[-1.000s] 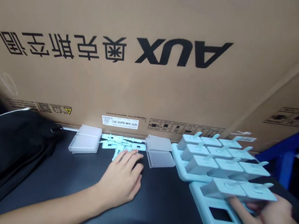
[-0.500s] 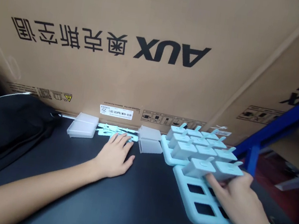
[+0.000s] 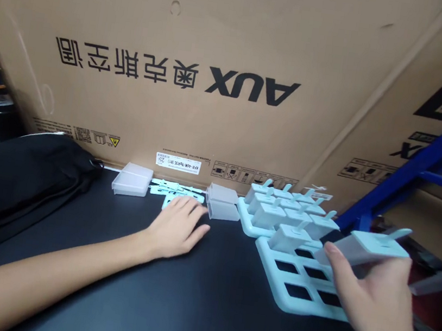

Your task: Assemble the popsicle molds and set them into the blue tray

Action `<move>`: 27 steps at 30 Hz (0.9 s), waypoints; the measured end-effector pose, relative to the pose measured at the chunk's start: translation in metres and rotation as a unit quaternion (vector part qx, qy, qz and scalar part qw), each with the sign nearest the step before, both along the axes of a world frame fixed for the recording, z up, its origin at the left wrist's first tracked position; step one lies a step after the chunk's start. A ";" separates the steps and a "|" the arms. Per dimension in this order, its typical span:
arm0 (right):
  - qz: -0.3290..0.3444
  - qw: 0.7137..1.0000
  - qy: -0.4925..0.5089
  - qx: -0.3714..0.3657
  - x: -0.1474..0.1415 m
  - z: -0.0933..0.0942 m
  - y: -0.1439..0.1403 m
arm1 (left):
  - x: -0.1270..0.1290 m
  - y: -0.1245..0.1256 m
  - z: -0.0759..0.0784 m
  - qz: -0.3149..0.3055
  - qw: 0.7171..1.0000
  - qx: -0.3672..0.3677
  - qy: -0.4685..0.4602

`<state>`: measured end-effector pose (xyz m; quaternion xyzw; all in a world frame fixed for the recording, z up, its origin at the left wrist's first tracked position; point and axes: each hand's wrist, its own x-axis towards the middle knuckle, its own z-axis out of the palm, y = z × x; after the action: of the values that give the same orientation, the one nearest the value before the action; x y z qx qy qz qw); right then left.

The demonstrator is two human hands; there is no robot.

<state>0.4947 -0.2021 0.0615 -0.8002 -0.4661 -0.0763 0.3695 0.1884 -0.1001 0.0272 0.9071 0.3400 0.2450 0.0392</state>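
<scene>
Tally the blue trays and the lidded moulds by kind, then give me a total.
Trays: 2
Lidded moulds: 11 (9 in the rear tray, 1 in the front one, 1 in the right hand)
Total: 13

Black tabletop (image 3: 192, 315): blue trays (image 3: 291, 278), probably a bag (image 3: 29, 182)

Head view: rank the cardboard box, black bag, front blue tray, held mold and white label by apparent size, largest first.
1. Cardboard box
2. Black bag
3. Front blue tray
4. Held mold, possibly enlarged by nearness to the camera
5. White label
</scene>
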 end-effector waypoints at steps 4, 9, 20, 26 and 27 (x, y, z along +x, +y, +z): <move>0.139 0.987 0.027 0.078 -0.029 -0.009 -0.010 | 0.003 -0.050 0.007 -0.127 0.964 -0.195 -0.130; 0.280 0.958 -0.057 -0.027 -0.060 -0.020 -0.020 | 0.009 -0.067 -0.003 -0.168 0.887 -0.349 -0.251; 0.393 0.855 -0.301 -0.154 -0.114 -0.004 0.010 | 0.009 -0.047 -0.010 -0.068 0.844 -0.371 -0.382; 0.334 0.864 -0.350 -0.143 -0.100 -0.005 0.024 | -0.027 -0.002 -0.011 0.001 0.878 -0.231 -0.419; 0.329 0.866 -0.352 -0.136 -0.093 -0.008 0.023 | -0.034 0.006 -0.012 0.006 0.903 -0.188 -0.387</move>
<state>0.4014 -0.1795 0.0533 -0.5632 -0.8069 -0.1628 0.0726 0.1547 -0.0938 0.0154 0.7144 0.3436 0.5083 0.3363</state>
